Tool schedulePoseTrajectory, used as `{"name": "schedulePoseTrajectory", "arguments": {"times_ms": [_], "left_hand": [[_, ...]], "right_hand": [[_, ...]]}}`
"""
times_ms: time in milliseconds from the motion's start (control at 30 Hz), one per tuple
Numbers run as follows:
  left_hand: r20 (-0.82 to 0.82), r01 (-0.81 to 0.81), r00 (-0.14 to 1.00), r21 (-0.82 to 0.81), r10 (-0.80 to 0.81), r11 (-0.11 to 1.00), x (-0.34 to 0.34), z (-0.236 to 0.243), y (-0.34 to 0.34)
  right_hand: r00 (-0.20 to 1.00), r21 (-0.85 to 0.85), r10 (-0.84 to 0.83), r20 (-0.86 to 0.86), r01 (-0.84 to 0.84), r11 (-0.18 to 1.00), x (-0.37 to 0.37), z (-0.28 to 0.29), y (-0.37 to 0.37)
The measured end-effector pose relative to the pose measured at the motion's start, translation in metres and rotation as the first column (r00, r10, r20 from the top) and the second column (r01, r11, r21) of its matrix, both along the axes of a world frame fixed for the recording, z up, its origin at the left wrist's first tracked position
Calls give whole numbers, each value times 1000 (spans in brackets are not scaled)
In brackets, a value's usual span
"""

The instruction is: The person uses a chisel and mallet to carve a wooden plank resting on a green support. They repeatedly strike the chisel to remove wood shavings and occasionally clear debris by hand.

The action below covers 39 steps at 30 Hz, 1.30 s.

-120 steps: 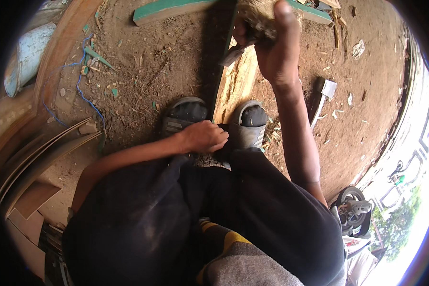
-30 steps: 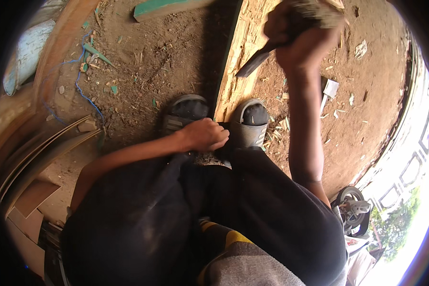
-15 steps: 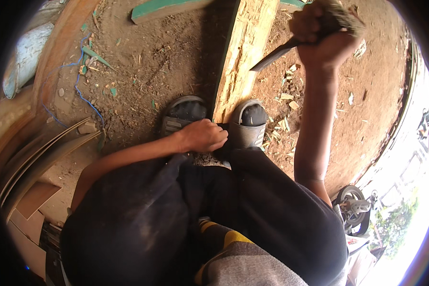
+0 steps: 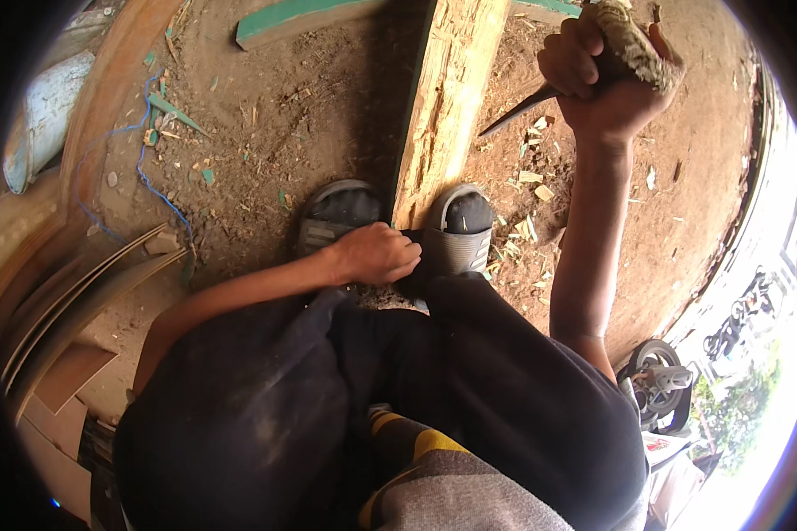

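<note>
Right of the splintered beam [image 4: 452,97], right fingers [image 4: 564,62] clutch a half-hidden tool [image 4: 522,108]. By the beam, left fingers [image 4: 406,255] clench, tips hidden.

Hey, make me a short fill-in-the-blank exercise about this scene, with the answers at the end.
The ____ hand holds a dark-bladed tool.
The near end of the plank lies ____ the two sandals.
The thin string at the picture's left is coloured ____.
The beam at the top of the picture is partly painted ____.

Missing words: right; between; blue; green.
</note>
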<state>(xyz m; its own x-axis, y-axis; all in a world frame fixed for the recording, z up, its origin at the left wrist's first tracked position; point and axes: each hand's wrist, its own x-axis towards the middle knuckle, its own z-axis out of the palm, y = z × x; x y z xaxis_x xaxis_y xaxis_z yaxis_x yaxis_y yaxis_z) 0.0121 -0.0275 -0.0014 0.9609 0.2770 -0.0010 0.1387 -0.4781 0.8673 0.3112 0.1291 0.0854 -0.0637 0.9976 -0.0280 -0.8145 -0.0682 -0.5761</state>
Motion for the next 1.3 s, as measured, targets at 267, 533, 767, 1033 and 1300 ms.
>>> {"name": "schedulePoseTrajectory", "arguments": {"times_ms": [267, 533, 767, 1033, 1300], "left_hand": [[31, -20, 999, 2, 20, 1000, -1, 0, 1], [-8, -1, 1000, 20, 1, 1000, 0, -1, -2], [-27, 8, 1000, 23, -8, 1000, -1, 1, -1], [-98, 80, 992, 18, -77, 997, -1, 0, 0], [-78, 80, 994, 13, -78, 997, -4, -1, -8]], "right_hand": [[594, -198, 171, 786, -20, 980, -90, -13, -34], [740, -55, 240, 628, -265, 963, -61, 1, -28], [526, -421, 487, 697, -250, 872, -112, 4, -60], [78, -189, 516, 853, -875, 446, -152, 28, -80], [44, -169, 477, 878, -903, 394, -161, 7, -105]]}}
